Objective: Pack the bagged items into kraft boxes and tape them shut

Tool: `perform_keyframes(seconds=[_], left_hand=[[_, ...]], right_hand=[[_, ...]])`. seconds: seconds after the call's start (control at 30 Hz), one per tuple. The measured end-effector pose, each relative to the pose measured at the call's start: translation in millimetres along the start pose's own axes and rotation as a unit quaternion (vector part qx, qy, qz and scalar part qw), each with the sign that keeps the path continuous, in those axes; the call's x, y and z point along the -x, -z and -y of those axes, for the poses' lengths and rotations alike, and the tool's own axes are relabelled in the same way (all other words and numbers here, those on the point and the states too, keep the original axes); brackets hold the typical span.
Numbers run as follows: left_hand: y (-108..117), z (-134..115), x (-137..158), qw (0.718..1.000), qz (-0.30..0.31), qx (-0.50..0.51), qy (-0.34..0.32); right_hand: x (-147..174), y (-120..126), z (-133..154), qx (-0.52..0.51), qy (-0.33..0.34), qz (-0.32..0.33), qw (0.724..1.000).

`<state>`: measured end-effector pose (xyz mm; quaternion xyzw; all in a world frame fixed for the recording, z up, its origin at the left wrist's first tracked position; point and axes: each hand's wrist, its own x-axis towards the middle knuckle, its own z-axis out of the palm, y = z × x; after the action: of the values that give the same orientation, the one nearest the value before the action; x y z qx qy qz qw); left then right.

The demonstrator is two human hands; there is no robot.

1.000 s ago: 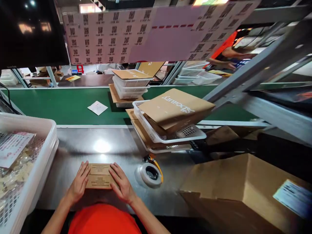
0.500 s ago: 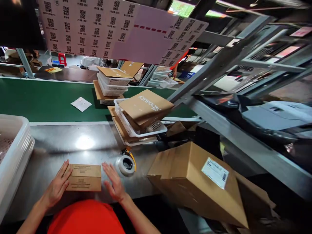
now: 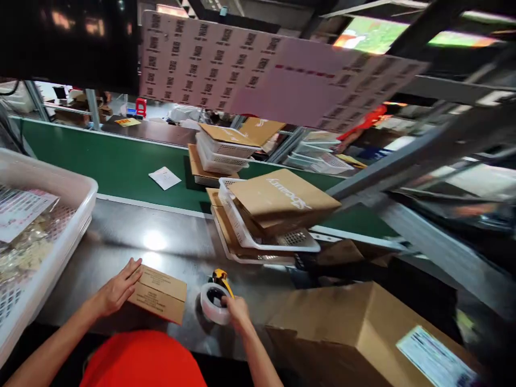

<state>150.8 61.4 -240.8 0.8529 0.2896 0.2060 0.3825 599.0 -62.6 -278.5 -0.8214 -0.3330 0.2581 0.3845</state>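
My left hand lies with its fingers stretched over the left end of a small cardboard box on the metal table. Printed lines run across the box's closed top flaps. To the right of the box, my right hand is wrapped round the handle side of a tape dispenser, which has a yellow frame and a large roll of clear tape. The fingertips of this hand are partly hidden behind the roll. The dispenser is tilted a little at the table surface.
At the left stands a stack of white plastic baskets with bagged goods and a paper inside. White baskets holding cardboard boxes sit at the table's back. A large labelled carton is at the right. Behind runs a green conveyor belt.
My right hand has left the small box's right side and taken hold of the tape dispenser. The small box has turned slightly under my left hand. The view has swung left.
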Motion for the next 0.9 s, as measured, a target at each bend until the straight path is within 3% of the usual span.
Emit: perform_keyframes(seconds=[0.1,0.17,0.23,0.3,0.37,0.47,0.57,0.63,0.67,0.73,0.8,0.9], left_hand=[[0.7,-5.2,0.5,0.999,0.001,0.034,-0.002],[1.8,-9.8,0.8,0.998,0.004,0.057,0.010],[1.9,-13.0,0.6,0.997,0.008,0.075,0.027],[0.1,-13.0,0.0,0.995,-0.002,0.097,0.034],[-3.1,-9.9,-0.7,0.992,-0.023,0.122,0.029],[-8.0,-7.0,-1.1,0.987,-0.057,0.148,0.021],[-11.9,-17.9,-0.5,0.975,-0.137,0.167,0.047],[-14.9,-35.7,-0.8,0.939,-0.272,0.180,0.109],[-16.6,-47.0,-1.6,0.906,-0.341,0.197,0.156],[-19.9,-71.4,-4.8,0.833,-0.395,0.289,0.257],[-22.7,-93.4,-9.8,0.764,-0.324,0.451,0.329],[-25.9,-111.8,-17.9,0.657,-0.209,0.624,0.368]], right_hand=[[24.3,9.5,36.7,-0.018,0.039,0.031,0.999],[44.9,15.8,71.9,-0.037,0.138,0.051,0.988],[66.8,15.2,108.9,-0.030,0.286,0.097,0.953],[84.8,5.4,139.2,0.018,0.426,0.154,0.892],[94.5,-9.9,157.4,0.083,0.521,0.181,0.830],[93.4,-27.7,162.5,0.157,0.580,0.177,0.780],[85.2,-29.5,156.0,0.181,0.595,0.171,0.764],[82.8,-26.0,152.6,0.185,0.603,0.164,0.758],[82.9,-24.3,151.8,0.185,0.605,0.162,0.757],[85.2,-22.2,151.8,0.185,0.601,0.165,0.760],[88.0,-21.7,153.7,0.189,0.593,0.173,0.763],[90.4,-21.4,159.8,0.190,0.591,0.185,0.762]])
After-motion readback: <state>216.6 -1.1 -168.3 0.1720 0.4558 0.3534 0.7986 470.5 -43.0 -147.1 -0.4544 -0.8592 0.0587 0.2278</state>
